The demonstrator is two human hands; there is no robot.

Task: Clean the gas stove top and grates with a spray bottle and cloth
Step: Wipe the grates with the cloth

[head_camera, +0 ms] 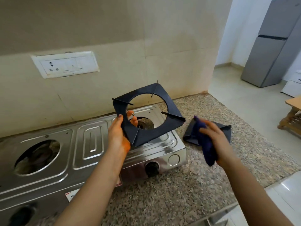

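My left hand grips a black square grate by its near left edge and holds it tilted above the right burner opening of the steel gas stove. My right hand holds a dark blue cloth bunched in its fingers, just above a second black grate that lies flat on the granite counter to the right of the stove. Both burner openings are bare, without grates. No spray bottle is in view.
The speckled granite counter runs to an edge at the right and front. A black stove knob faces me. A switch panel sits on the tiled wall. A grey fridge and a wooden stool stand at the right.
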